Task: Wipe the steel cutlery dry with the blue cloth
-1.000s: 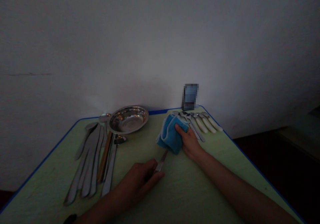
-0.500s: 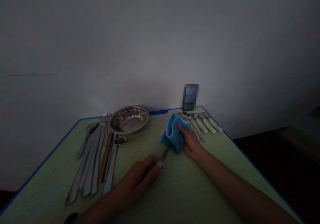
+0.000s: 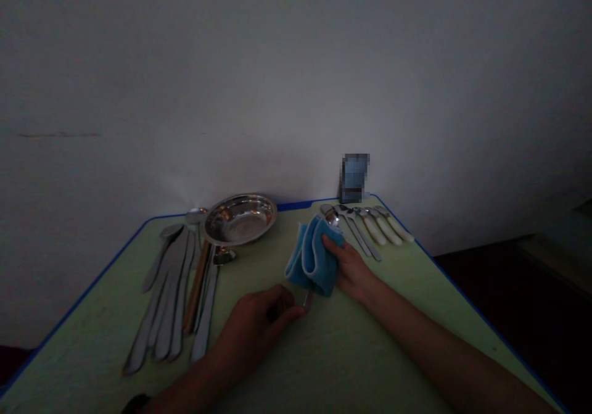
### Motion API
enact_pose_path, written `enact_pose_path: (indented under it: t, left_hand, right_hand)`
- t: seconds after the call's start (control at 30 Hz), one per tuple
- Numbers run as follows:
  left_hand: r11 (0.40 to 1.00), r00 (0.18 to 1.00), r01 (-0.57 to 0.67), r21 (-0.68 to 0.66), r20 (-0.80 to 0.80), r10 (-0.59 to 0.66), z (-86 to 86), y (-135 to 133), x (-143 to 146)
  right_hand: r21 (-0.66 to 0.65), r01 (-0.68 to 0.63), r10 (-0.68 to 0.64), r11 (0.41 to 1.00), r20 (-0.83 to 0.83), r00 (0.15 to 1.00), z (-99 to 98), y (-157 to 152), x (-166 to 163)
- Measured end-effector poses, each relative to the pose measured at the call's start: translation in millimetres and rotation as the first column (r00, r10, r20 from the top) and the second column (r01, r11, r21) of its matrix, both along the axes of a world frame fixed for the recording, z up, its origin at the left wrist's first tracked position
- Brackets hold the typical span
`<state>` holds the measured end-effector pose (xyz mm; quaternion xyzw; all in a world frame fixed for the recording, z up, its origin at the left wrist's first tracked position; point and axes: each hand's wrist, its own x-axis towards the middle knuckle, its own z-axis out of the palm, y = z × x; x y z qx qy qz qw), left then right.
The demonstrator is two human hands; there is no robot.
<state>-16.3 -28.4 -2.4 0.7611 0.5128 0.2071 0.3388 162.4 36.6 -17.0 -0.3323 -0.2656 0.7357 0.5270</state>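
My left hand (image 3: 259, 321) pinches the end of a metal spoon (image 3: 308, 299) between thumb and fingers. The spoon's handle runs up into a folded blue cloth (image 3: 319, 260), and a shiny bowl shows just past the cloth's far edge. My right hand (image 3: 351, 267) is closed on the cloth, thumb on top, wrapped round the spoon's middle, which is hidden. Both hands are above the green table (image 3: 342, 358). Beyond the right hand lie metal spoons (image 3: 363, 235) and several pieces of cutlery with white handles (image 3: 387, 232).
A steel bowl (image 3: 240, 219) stands at the back left by the wall. Left of my left hand lie several long metal utensils (image 3: 161, 315), a brown stick-like piece (image 3: 197, 290) and a small ladle (image 3: 225, 255). A phone-like device (image 3: 354, 178) leans upright against the wall.
The cloth and right hand have shifted slightly toward me and left, down the spoon's handle. The shiny bowl now shows past the cloth. The left hand has moved slightly right.
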Motion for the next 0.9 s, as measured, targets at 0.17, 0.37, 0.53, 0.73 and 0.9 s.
enact_pose_path:
  t: [0.17, 0.37, 0.53, 0.73, 0.9]
  left_hand:
    - [0.994, 0.976, -0.112, 0.009, 0.190, 0.108, 2.8, 2, -3]
    - [0.988, 0.823, -0.138, -0.074, 0.546, 0.156, -0.3, 0, -6]
    - [0.998, 0.879, -0.023, 0.052, 0.477, -0.005, -2.2, -1, -9]
    - [0.979, 0.883, 0.104, 0.177, 0.436, -0.173, -0.2, 2, -9]
    - [0.972, 0.911, 0.050, 0.229, 0.388, -0.138, -1.6, 2, -11]
  right_hand:
    - [0.024, -0.059, 0.055, 0.998, 0.152, 0.987, 5.4, -2, 6]
    - [0.176, -0.427, 0.221, 0.887, 0.650, 0.727, 23.7, -7, 27]
    - [0.056, -0.727, 0.432, 0.684, 0.772, 0.466, 28.5, -13, 32]
    - [-0.032, -0.829, 0.524, 0.558, 0.789, 0.322, 23.0, -15, 31]
    - [-0.142, -0.831, 0.648, 0.538, 0.699, 0.301, 27.9, -11, 40]
